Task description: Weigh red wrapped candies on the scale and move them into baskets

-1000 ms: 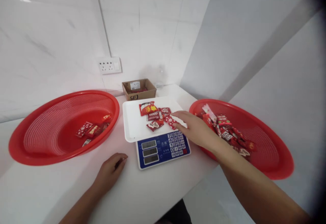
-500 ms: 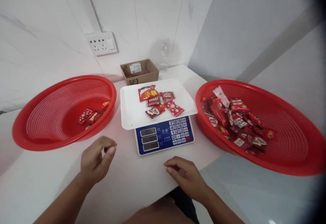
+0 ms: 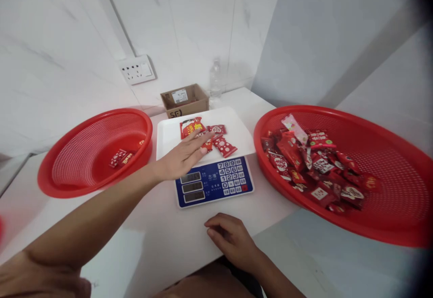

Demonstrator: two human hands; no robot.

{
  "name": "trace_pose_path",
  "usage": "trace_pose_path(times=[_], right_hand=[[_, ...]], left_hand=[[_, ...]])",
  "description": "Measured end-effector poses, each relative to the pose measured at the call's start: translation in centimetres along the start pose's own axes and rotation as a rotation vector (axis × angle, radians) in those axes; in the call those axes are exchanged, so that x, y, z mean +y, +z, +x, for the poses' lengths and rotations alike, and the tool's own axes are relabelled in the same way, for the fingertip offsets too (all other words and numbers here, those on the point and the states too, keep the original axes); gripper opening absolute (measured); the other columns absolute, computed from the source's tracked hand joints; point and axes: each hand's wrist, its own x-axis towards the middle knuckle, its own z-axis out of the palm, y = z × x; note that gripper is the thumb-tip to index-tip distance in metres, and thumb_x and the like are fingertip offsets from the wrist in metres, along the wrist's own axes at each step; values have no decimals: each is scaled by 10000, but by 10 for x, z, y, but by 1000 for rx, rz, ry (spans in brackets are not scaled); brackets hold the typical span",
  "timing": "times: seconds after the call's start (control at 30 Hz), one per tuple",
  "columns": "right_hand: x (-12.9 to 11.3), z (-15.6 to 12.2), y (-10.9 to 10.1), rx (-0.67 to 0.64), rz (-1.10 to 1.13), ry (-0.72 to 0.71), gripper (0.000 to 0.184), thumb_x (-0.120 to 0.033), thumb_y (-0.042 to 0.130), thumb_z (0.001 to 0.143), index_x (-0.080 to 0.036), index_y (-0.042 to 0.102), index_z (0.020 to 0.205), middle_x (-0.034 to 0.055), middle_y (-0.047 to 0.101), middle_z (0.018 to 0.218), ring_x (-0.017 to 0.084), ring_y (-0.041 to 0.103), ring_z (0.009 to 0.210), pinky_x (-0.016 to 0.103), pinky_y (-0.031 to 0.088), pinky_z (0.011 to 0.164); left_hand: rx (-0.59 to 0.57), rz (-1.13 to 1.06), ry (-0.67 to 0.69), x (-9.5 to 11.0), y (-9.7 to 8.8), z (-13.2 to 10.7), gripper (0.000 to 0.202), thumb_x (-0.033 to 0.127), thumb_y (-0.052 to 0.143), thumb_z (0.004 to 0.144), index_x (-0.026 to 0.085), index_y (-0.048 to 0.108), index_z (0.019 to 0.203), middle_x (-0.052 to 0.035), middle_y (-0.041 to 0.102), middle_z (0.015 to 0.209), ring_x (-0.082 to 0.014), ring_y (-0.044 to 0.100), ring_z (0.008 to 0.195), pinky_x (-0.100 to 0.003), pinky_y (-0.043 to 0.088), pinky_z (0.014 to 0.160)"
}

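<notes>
My left hand [image 3: 184,153] reaches over the front left of the white tray [image 3: 165,131], fingers stretched out and holding nothing. Beneath and beyond the fingertips lie several red candy packets [image 3: 224,147], some partly hidden by the hand; whether it touches them I cannot tell. The tray sits on a blue-fronted digital scale [image 3: 216,180] with a keypad and small displays, whose digits are too faint to read. Near the table's front edge, my right hand [image 3: 233,239] hovers with loosely curled fingers, the thumb apart from them, and nothing in its grasp.
At left stands a red mesh basket [image 3: 71,153] with a few packets inside. A larger red basket [image 3: 389,180] on the right holds a heap of packets [image 3: 311,167]. Behind the scale are a cardboard box [image 3: 189,104] and a clear bottle [image 3: 215,79], near the wall socket [image 3: 137,70].
My left hand has moved right and forward from beside the left basket to above the tray, its fingers straightening. My right hand stays near the front edge. The view has shifted slightly.
</notes>
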Motion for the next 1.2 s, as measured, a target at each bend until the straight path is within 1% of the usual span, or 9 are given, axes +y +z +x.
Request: trace_pose_path(times=[0.13, 0.33, 0.47, 0.63, 0.77, 0.87, 0.97, 1.1, 1.2], right_hand=[[1, -2, -1, -5, 29, -25, 165, -240, 509, 827, -161, 643, 881, 40, 628, 753, 131, 585, 689, 221, 447, 629], [4, -3, -3, -3, 83, -29, 150, -230, 516, 825, -166, 647, 859, 33, 631, 751, 125, 586, 695, 212, 445, 643], [3, -2, -4, -20, 108, -28, 151, -232, 522, 817, -163, 654, 841, 33, 630, 731, 127, 587, 679, 211, 445, 632], [3, -1, -5, -44, 90, -48, 148, -216, 530, 797, -159, 664, 819, 38, 636, 711, 132, 592, 665, 212, 449, 622], [6, -2, -5, -59, 78, -69, 143, -187, 536, 772, -154, 670, 806, 44, 641, 700, 134, 596, 651, 210, 457, 612], [12, -3, -3, -78, 45, -86, 140, -174, 541, 766, -163, 671, 816, 41, 648, 710, 137, 603, 668, 218, 461, 638], [17, -3, -3, -99, 3, -99, 144, -172, 544, 767, -170, 672, 833, 40, 651, 716, 140, 604, 677, 226, 463, 650], [14, -4, -4, -103, -10, -90, 140, -170, 533, 771, -167, 669, 804, 38, 652, 704, 135, 599, 661, 226, 464, 645], [7, -4, -5, -99, -5, -71, 133, -189, 530, 782, -171, 661, 796, 33, 650, 708, 132, 597, 668, 224, 464, 647]], left_hand=[[-111, 181, -57, -8, 2, 20, 556, 455, 208, 919, 185, 239, 1405, -24, 288, 1462, -231, 112, 1366, -418, 110, 1119], [-29, 248, -127, -14, 2, 8, 594, 525, 245, 892, 210, 231, 1397, -71, 323, 1441, -219, 291, 1308, -408, 251, 1073], [57, 350, -132, -17, 7, 6, 614, 542, 308, 868, 221, 255, 1388, -79, 293, 1451, -239, 186, 1349, -430, 204, 1088], [109, 406, -304, -11, 16, 38, 744, 648, 327, 802, 228, 220, 1407, -113, 99, 1506, -335, 0, 1361, -551, 100, 1062], [100, 368, -439, -3, 28, 65, 769, 703, 338, 752, 294, 237, 1395, -118, 133, 1499, -393, 14, 1346, -636, 99, 1007], [108, 388, -425, 0, 38, 74, 711, 726, 345, 725, 358, 350, 1333, -81, 196, 1489, -414, 37, 1339, -670, 65, 983], [150, 395, -406, -2, 42, 76, 632, 703, 306, 759, 355, 442, 1269, -78, 245, 1472, -398, 75, 1341, -663, 87, 984], [191, 368, -391, -7, 36, 74, 569, 645, 298, 806, 332, 469, 1250, -73, 247, 1472, -365, 91, 1349, -633, 101, 1006], [207, 340, -370, -6, 22, 63, 593, 637, 284, 819, 326, 395, 1312, -54, 198, 1491, -331, 64, 1359, -598, 73, 1035]])
